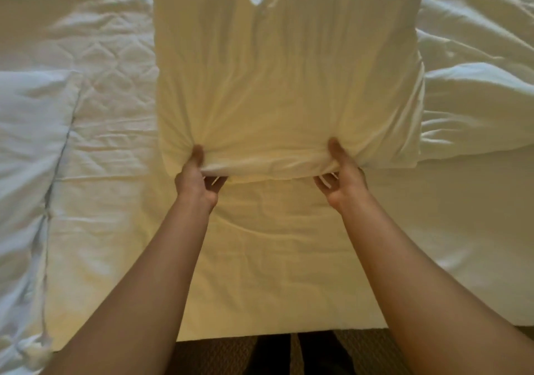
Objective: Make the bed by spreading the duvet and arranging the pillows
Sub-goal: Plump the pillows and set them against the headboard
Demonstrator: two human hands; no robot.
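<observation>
1. Left hand (pixel 199 176) and right hand (pixel 344 173) each grasp the near edge of a plump white rectangular fabric pillow (pixel 283 85), with thumbs pressed on top and fingers tucked beneath. The hands are set apart along that edge, probably to keep the pillow level and under control.
2. That pillow lies in the upper middle of the frame, running lengthwise away from the person. Its near edge appears raised a little off the wrinkled white bed sheet (pixel 274 244), and its far end is creased at the top of the frame.
3. At the right of the frame, just beside the pillow, a rumpled white duvet (pixel 476 108) lies bunched and not yet spread. The pillow is likely being placed or moved clear first.
4. At the left, a white padded piece with a stitched seam (pixel 31 149) lies on the quilted white mattress cover (pixel 109 79). Whether it is duvet or another pillow I cannot tell.
5. Along the bottom edge, brown carpeted floor (pixel 361 345) shows past the edge of the bed.
</observation>
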